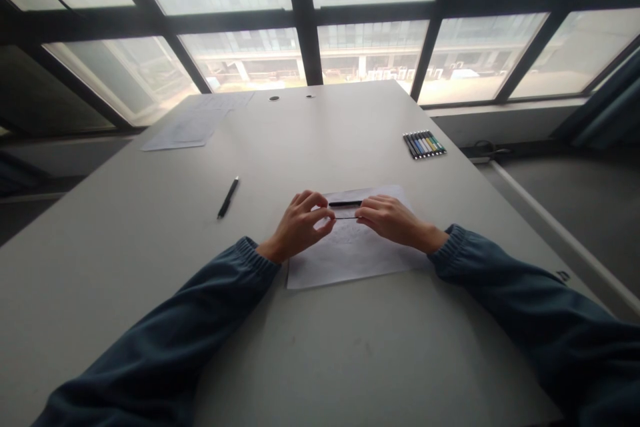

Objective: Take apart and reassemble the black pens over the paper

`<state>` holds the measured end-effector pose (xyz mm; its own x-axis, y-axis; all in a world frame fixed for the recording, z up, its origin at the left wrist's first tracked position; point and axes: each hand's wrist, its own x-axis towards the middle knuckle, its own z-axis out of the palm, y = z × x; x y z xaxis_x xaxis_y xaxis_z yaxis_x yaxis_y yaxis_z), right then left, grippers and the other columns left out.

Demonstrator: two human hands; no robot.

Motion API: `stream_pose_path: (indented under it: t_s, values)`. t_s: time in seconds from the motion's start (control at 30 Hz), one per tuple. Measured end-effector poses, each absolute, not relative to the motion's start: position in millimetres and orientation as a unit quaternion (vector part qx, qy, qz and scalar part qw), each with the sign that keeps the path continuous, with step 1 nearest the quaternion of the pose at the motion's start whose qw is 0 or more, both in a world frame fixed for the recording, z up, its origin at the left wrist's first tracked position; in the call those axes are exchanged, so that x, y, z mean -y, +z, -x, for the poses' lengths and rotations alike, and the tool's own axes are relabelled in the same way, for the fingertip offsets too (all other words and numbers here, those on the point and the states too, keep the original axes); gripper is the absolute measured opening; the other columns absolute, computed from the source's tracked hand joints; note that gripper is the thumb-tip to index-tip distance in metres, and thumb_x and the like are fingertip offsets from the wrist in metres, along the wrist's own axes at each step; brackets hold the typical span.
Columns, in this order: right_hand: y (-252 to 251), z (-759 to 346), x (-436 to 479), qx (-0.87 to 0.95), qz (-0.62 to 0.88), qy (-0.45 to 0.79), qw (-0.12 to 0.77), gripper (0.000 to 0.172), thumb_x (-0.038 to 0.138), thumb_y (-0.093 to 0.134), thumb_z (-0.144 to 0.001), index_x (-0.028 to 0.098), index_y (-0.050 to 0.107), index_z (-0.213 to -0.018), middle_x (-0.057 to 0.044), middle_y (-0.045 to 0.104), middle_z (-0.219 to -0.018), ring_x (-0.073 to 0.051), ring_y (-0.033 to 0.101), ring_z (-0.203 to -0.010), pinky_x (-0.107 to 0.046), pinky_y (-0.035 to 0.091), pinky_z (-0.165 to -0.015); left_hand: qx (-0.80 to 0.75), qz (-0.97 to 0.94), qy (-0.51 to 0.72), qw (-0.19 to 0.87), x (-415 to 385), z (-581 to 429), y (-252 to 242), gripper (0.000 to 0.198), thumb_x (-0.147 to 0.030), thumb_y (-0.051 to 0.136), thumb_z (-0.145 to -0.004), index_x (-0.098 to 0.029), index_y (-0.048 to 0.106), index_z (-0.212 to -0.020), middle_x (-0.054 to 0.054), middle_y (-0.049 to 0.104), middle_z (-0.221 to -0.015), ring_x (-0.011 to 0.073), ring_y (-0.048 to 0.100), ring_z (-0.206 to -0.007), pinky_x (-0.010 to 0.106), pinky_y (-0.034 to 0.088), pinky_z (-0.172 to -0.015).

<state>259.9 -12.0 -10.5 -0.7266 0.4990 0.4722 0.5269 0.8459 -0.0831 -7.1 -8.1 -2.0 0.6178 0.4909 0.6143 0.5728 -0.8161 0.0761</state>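
Note:
Both my hands rest over a white sheet of paper (345, 260) with a faint drawing on it, lying on the grey table (150, 280). My left hand (299, 225) pinches one end of a thin dark pen (345, 217), and my right hand (393, 220) pinches the other end. The pen is held level just above the paper. A second dark stick-like thing (345, 203), perhaps a pen or a cap, lies on the paper just behind my fingers.
A black pen (228, 197) lies on the table to the left. A row of several coloured markers (424, 144) sits at the right rear. More paper sheets (193, 123) lie at the far left corner. Large windows stand behind the table.

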Motion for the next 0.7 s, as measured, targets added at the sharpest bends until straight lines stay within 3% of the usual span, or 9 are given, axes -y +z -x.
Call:
stream_pose_path:
  t_s: [0.23,0.4,0.53,0.7]
  values:
    - [-10.8,-257.6,14.2,0.924,0.283,-0.016,0.255,0.020,0.022,0.050,-0.104,0.018,0.067,-0.093,-0.007,0.068,-0.088,-0.018,0.059,-0.082,-0.031,0.042,-0.078,0.294,0.899,-0.323,0.031,7.8,7.3,-2.3,0.007,-0.026,0.068,-0.091,-0.023,0.072,-0.087,0.005,0.065,-0.095,0.0187,0.058,-0.092,0.035,0.049,-0.086]
    - [-10.9,-258.9,12.6,0.916,0.299,-0.010,0.269,0.022,0.023,0.050,-0.104,0.018,0.067,-0.091,-0.006,0.067,-0.086,-0.018,0.058,-0.079,-0.030,0.040,-0.077,0.340,0.869,-0.360,-0.018,6.5,10.1,-2.6,0.022,-0.031,0.055,-0.100,-0.023,0.070,-0.113,0.007,0.066,-0.101,0.0206,0.058,-0.096,0.037,0.050,-0.088]
    - [-13.9,-260.2,10.6,0.894,0.337,-0.011,0.294,0.023,0.024,0.049,-0.104,0.018,0.067,-0.090,-0.007,0.067,-0.085,-0.018,0.058,-0.078,-0.030,0.040,-0.077,0.402,0.836,-0.372,-0.029,2.8,12.0,-4.2,0.025,-0.030,0.047,-0.103,-0.019,0.070,-0.099,0.006,0.066,-0.092,0.0201,0.058,-0.091,0.036,0.048,-0.085]
    - [-18.0,-261.0,9.0,0.872,0.376,-0.009,0.315,0.020,0.023,0.051,-0.102,0.018,0.067,-0.090,-0.007,0.069,-0.089,-0.018,0.059,-0.079,-0.031,0.040,-0.078,0.420,0.859,-0.289,-0.043,-1.1,12.8,-8.3,0.020,-0.037,0.060,-0.098,-0.020,0.070,-0.093,0.003,0.067,-0.084,0.0182,0.059,-0.082,0.032,0.046,-0.078]
